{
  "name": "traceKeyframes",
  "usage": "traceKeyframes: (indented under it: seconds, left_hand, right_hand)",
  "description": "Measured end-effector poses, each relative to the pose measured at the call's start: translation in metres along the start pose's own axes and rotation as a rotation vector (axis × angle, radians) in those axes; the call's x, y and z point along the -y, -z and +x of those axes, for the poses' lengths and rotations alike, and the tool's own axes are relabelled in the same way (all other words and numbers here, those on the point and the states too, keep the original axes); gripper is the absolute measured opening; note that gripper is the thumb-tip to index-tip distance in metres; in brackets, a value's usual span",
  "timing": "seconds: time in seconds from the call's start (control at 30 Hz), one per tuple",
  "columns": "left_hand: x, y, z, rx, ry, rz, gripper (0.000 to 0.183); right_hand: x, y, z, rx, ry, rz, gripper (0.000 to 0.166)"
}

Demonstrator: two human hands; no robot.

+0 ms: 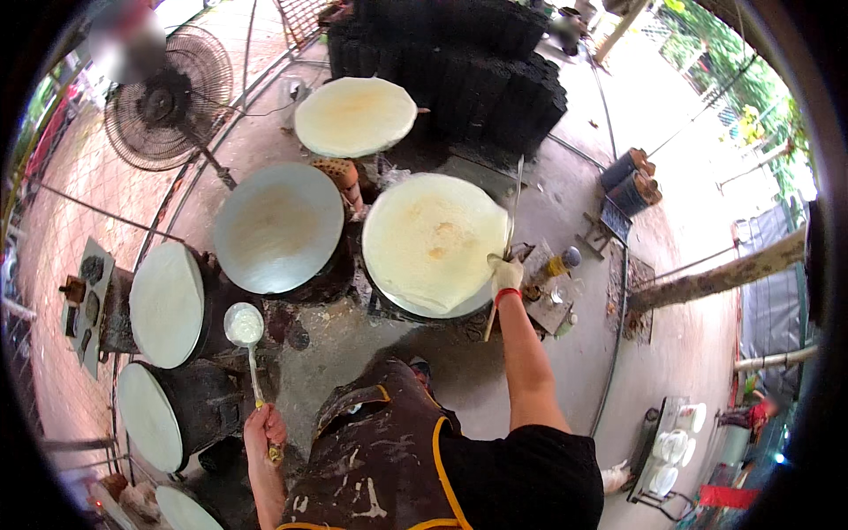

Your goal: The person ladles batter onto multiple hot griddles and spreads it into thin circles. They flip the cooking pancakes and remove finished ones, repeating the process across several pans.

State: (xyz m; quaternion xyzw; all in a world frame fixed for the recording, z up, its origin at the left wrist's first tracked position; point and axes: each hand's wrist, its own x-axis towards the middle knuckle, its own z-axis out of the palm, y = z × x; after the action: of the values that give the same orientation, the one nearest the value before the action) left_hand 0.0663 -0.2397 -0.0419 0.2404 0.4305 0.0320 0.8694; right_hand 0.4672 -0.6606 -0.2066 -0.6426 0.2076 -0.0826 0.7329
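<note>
My left hand grips the yellowish handle of a metal ladle, whose bowl holds white batter. My right hand wears a pale glove with a red band at the wrist. It is closed around a long thin stick-like tool at the right rim of a round griddle. A large, thin, pale crepe, browned near its middle, covers most of that griddle, its lower edge lifted off the metal. To its left, a bare round griddle has a brownish centre. Another crepe lies on a griddle further ahead.
More batter-covered griddles stand at left on dark stoves. Dark briquettes are stacked ahead. A standing fan is at upper left. Bottles and jars crowd a small stand right of my glove. A wooden post leans at right.
</note>
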Motion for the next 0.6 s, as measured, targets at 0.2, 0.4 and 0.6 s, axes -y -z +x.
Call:
traceKeyframes:
  seconds: [0.2, 0.4, 0.6]
  left_hand:
    - [0.001, -0.002, -0.005, -0.063, -0.105, -0.107, 0.013]
    - [0.008, -0.004, 0.004, -0.135, -0.208, -0.243, 0.013]
    - [0.018, -0.024, 0.017, -0.245, -0.329, -0.417, 0.013]
  right_hand:
    - [0.208, -0.113, -0.073, 0.347, 0.172, -0.008, 0.019]
    - [0.290, -0.246, 0.059, 0.762, 0.131, -0.057, 0.030]
    - [0.351, -0.384, 0.086, 0.598, 0.940, -0.745, 0.028]
